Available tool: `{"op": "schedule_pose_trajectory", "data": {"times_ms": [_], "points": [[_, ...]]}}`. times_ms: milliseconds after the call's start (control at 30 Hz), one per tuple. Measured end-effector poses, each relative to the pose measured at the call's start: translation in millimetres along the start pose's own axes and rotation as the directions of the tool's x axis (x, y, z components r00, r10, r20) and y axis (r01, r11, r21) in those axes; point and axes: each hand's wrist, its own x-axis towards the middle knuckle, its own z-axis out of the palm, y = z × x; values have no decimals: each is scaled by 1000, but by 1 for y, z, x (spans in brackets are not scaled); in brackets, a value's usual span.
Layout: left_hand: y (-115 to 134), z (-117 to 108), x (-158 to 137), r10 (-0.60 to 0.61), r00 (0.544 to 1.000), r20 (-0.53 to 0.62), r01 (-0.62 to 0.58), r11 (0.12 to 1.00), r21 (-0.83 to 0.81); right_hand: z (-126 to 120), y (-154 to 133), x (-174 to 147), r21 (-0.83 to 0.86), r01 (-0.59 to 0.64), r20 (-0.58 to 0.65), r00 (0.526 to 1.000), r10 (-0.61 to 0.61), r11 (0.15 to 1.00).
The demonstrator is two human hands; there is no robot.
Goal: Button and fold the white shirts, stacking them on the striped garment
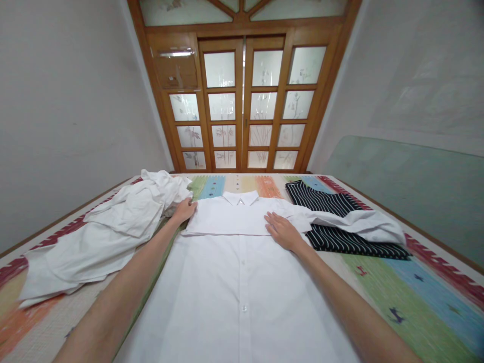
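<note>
Pinching the shirt, spread on the patterned cover with one sleeve over striped cloth, in the fingers of the left hand and resting the right hand on it, ungrasping.

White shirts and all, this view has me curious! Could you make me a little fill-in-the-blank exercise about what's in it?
1. The person's hand lying on the laid-out shirt, nearer the black garment, is their ____ one.
2. That black garment is patterned with white ____.
3. The part of the shirt lying across the black garment is a ____.
4. The wooden doors at the far end hold panes of ____.

Missing words: right; stripes; sleeve; glass.
</note>
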Motion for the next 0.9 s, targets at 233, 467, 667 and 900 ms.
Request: {"op": "schedule_pose_trajectory", "data": {"times_ms": [233, 467, 667, 900], "points": [[12, -9, 15, 223, 967, 123, -228, 973, 27, -2, -2, -1, 4, -14, -2, 1000, 14, 1000], [13, -19, 34, 261, 936, 238, -292, 951, 103, -3, -1, -1, 19, -25, 7, 1000, 25, 1000], [12, -19, 45, 307, 919, 249, -368, 893, 257, -6, -3, -1, 35, -31, -22, 999, 32, 999], [6, -17, 48, 319, 920, 229, -377, 880, 289, -15, -7, -1, 58, -20, -60, 998, 23, 998]]}}
